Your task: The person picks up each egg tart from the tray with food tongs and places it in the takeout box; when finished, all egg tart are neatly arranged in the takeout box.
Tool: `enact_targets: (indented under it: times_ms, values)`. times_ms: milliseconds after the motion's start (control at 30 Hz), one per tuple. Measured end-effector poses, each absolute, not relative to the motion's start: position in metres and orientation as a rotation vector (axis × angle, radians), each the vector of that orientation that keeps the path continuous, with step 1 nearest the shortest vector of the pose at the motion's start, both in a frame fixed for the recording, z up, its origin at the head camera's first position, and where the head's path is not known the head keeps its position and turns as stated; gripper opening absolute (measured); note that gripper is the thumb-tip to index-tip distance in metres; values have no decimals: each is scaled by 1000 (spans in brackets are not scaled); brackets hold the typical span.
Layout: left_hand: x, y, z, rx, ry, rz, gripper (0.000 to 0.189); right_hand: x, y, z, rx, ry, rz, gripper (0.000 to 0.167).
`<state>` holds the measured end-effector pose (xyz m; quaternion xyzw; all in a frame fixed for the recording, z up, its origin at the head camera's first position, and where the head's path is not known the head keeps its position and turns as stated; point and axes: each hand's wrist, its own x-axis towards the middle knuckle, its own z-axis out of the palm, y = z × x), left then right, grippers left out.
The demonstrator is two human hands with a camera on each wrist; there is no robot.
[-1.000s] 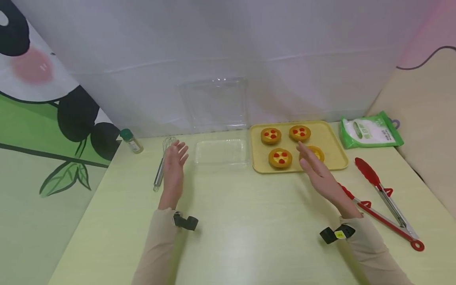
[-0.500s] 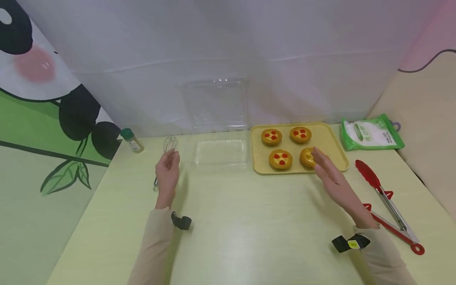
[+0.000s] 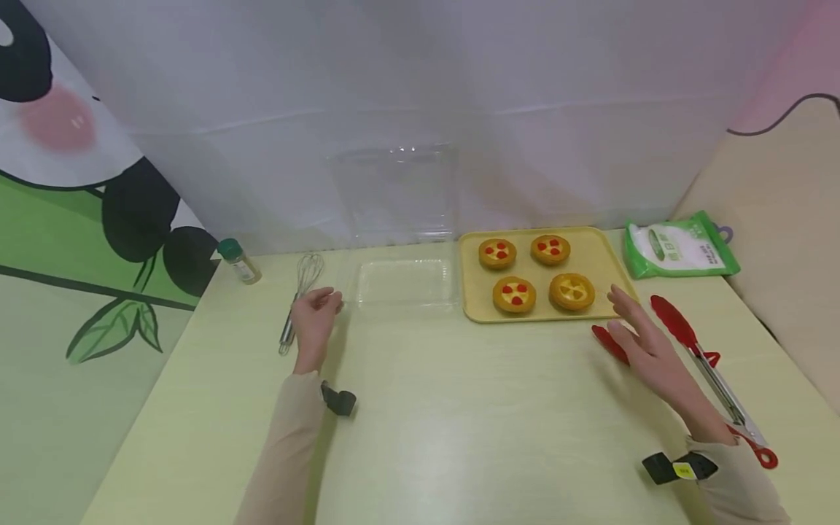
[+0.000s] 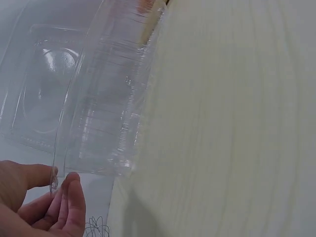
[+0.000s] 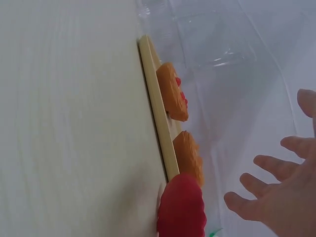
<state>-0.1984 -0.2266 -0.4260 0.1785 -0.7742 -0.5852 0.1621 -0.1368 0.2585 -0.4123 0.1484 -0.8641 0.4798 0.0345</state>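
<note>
My left hand (image 3: 315,324) pinches the left edge of a clear plastic clamshell box (image 3: 405,283) between thumb and fingers, as the left wrist view shows at the box's rim (image 4: 58,168). The box sits unfolded, its lid (image 3: 397,193) upright against the white backdrop. My right hand (image 3: 650,357), fingers spread and holding nothing, hovers above a pair of red-tipped tongs (image 3: 674,321) and partly hides one of their arms. Just left of that hand lies a yellow tray (image 3: 626,283) with several small toy tarts (image 3: 572,292), mostly with red toppings.
Beside the left hand, a wire whisk (image 3: 308,275) lies on the table. A green-capped spice jar (image 3: 239,262) stands at the back left. In the back right corner lies a green and white packet (image 3: 682,246). The backdrop (image 3: 525,146) rises right behind the box and tray.
My left hand has turned and closed its fingers at the box's edge. My right hand has moved right and toward the front, away from the tray and over the tongs.
</note>
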Motion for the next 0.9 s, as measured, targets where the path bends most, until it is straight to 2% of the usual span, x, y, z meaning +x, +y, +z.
enact_targets:
  times_ms: [167, 667, 900]
  values:
    - [-201, -226, -425, 531, -2106, -1822, 30, -130, 272, -418, 356, -2688, 1369, 66]
    - [-203, -225, -425, 587, -2052, -1917, 32, -113, 306, -425, -102, -2939, 926, 116]
    - [-203, -224, -424, 597, -2049, -1925, 32, -110, 329, -438, -295, -3153, 968, 134]
